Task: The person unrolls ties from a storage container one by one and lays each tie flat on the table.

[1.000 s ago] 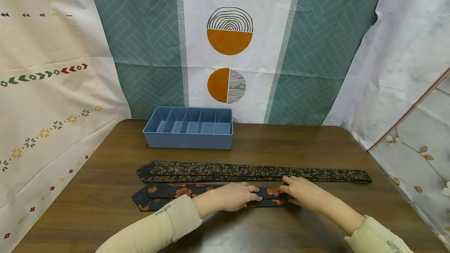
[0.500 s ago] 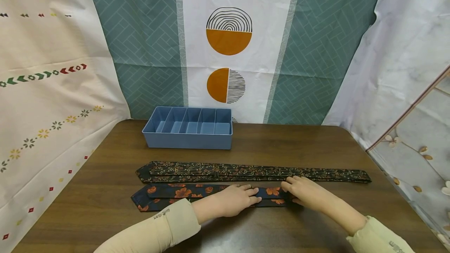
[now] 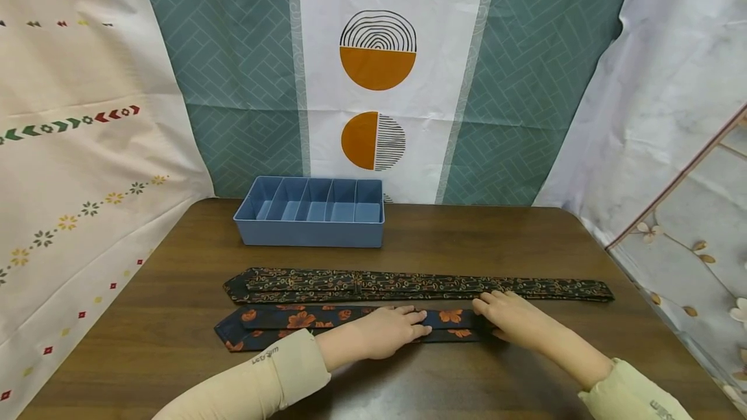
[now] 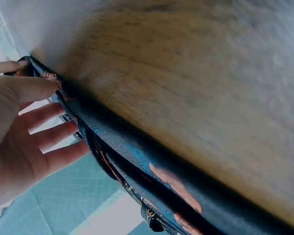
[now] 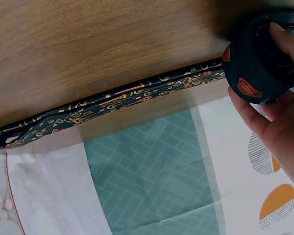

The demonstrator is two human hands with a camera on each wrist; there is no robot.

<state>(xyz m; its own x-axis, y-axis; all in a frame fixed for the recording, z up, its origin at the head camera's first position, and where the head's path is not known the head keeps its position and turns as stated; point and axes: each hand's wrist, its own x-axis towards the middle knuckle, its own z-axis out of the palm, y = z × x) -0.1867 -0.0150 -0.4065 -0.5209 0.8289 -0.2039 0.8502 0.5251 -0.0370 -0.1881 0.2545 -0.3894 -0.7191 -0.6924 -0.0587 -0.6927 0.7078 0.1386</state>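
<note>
A navy necktie (image 3: 449, 317) with orange flowers lies folded lengthwise across the table, its pointed end at the left. My left hand (image 3: 379, 332) rests over its middle; in the left wrist view the thumb touches the near edge while the fingers stretch out fairly straight beyond it. At the tie's right end, my right hand (image 3: 516, 321) holds a rolled part (image 5: 252, 78) of it between thumb and fingers, as the right wrist view shows. Just behind lies a black necktie (image 3: 327, 280) with a small tan and red pattern, folded flat and parallel. Neither hand grips that one.
Farther back on the left of the brown wooden table (image 3: 467, 232) stands a blue box (image 3: 309, 235) with several upright compartments. Patterned cloths (image 3: 245, 70) hang behind and at both sides of the table.
My right hand has shifted slightly to the right relative to the tie, its fingers changing position around the roll. The left hand stays almost still. The whole head view drifts slightly left.
</note>
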